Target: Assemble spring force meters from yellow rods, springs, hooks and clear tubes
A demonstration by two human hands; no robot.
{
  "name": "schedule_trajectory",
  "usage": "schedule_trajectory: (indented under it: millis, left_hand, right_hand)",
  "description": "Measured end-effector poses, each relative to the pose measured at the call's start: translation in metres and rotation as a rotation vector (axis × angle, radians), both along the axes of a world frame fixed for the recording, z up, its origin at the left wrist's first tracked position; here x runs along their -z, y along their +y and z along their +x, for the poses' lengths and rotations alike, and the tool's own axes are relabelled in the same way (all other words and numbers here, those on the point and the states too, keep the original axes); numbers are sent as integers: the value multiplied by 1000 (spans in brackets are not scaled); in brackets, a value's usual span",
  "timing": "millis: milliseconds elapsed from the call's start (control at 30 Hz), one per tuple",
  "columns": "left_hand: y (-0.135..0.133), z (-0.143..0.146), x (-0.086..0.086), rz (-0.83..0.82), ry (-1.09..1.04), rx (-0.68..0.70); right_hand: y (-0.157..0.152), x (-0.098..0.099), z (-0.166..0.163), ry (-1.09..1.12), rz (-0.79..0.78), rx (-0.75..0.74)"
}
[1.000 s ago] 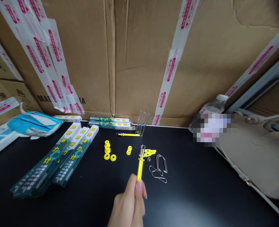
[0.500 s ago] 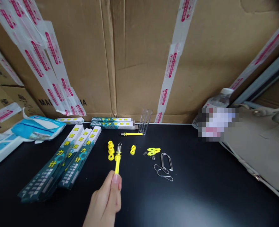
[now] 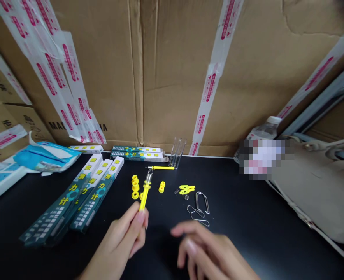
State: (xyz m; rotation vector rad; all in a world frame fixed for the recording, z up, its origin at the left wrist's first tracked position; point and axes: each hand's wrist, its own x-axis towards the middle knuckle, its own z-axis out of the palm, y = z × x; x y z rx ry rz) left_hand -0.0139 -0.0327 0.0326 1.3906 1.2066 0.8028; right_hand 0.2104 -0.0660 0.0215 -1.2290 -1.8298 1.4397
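My left hand (image 3: 122, 241) pinches the lower end of a yellow rod with a metal tip (image 3: 145, 190), holding it tilted above the black table (image 3: 248, 225). Its metal end hangs over several yellow rings (image 3: 135, 186). My right hand (image 3: 209, 252) has come in at the bottom, blurred, fingers spread and holding nothing, just short of the wire hooks (image 3: 199, 206). A yellow clip part (image 3: 186, 189) with a small spring, two more yellow rings (image 3: 161, 187) and another yellow rod (image 3: 160, 167) lie beyond.
Dark green boxes with yellow print (image 3: 81, 194) lie at the left, two more (image 3: 137, 152) at the cardboard wall (image 3: 172, 77). Clear tubes (image 3: 178, 147) lean on that wall. A blue packet (image 3: 43, 155) lies far left, a beige bag (image 3: 320, 186) and a bottle (image 3: 265, 130) at the right.
My left hand carried the yellow rod from above the clip part leftward to over the yellow rings. My right hand has entered from the bottom edge.
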Motion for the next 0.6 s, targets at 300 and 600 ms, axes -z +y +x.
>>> schedule_trajectory:
  millis: [300,600]
  left_hand:
    - [41,18,13,331,16,39]
    - [36,10,26,547,171,397]
  right_hand:
    - [71,24,-35,11,507,304]
    - [66,33,-29,99,639,64]
